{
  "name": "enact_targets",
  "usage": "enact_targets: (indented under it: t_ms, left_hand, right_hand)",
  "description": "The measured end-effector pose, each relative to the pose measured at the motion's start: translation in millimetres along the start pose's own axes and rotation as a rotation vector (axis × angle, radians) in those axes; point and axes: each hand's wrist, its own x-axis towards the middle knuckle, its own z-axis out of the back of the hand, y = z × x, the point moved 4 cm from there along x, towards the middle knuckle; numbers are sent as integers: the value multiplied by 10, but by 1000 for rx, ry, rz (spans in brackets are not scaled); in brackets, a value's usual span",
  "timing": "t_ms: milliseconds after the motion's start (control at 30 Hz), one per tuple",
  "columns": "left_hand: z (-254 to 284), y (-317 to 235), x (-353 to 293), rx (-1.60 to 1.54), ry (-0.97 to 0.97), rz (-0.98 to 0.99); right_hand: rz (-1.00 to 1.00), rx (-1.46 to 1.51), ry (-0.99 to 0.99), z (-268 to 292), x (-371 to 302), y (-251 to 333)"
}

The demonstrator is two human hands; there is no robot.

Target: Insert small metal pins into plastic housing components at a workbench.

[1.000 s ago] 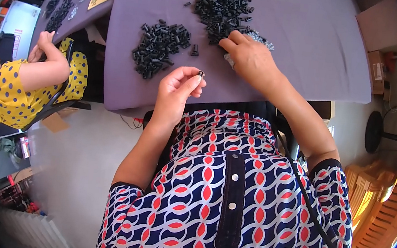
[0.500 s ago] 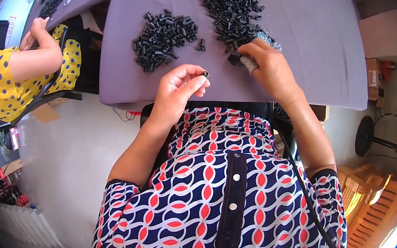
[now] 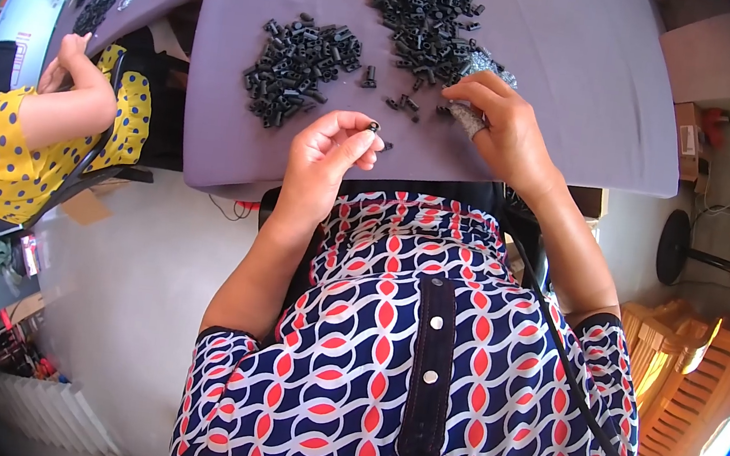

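My left hand [image 3: 328, 158] pinches a small black plastic part [image 3: 373, 127] between thumb and fingertips, above the table's near edge. Another black piece [image 3: 386, 146] shows just beside its fingers. My right hand [image 3: 512, 132] is bent at the near end of the large heap of black plastic parts [image 3: 428, 12], with grey wrapping [image 3: 466, 117] on one digit. Its fingertips are drawn together, and a dark bit shows at them; what they hold is unclear. A few loose black parts [image 3: 406, 104] lie between my hands. A smaller heap of black parts [image 3: 298, 69] is at the left.
Small silvery pieces [image 3: 485, 64] lie beside the large heap, beyond my right hand. One black part [image 3: 369, 77] stands between the heaps on the purple-grey tablecloth [image 3: 574, 81]. At the left, a person in a dotted yellow top [image 3: 6, 143] sits by another table. A dark cable [image 3: 563, 357] crosses my right side.
My right hand has shifted slightly right and back from the large heap. Loose black parts now show between my hands, and one beside my left fingers. The left hand keeps its pinch, slightly raised.
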Motion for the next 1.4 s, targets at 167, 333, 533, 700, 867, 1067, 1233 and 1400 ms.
enact_targets:
  t_ms: [167, 333, 533, 700, 867, 1067, 1233, 1400]
  left_hand:
    - [33, -16, 10, -205, -100, -5]
    - [45, -15, 18, -274, -110, -11]
    - [6, 5, -19, -127, -97, -11]
    - [-111, -43, -32, 51, -72, -27]
    - [-299, -111, -103, 124, -25, 44]
    - [-482, -127, -70, 138, 22, 67]
    - [-605, -132, -61, 185, 51, 97]
    - [-632, -122, -46, 209, 83, 107]
  right_hand:
    - [58, 30, 142, -175, 58, 220]
    - [185, 22, 193, -473, -4, 416]
    - [113, 122, 215, -400, -10, 371]
    - [-124, 337, 170, -236, -39, 268]
    - [-377, 895, 204, -221, -149, 110]
    - [-385, 949, 124, -86, -250, 93]
    - [-386, 1164, 169, -104, -335, 48]
    - [-337, 1123, 154, -142, -405, -6]
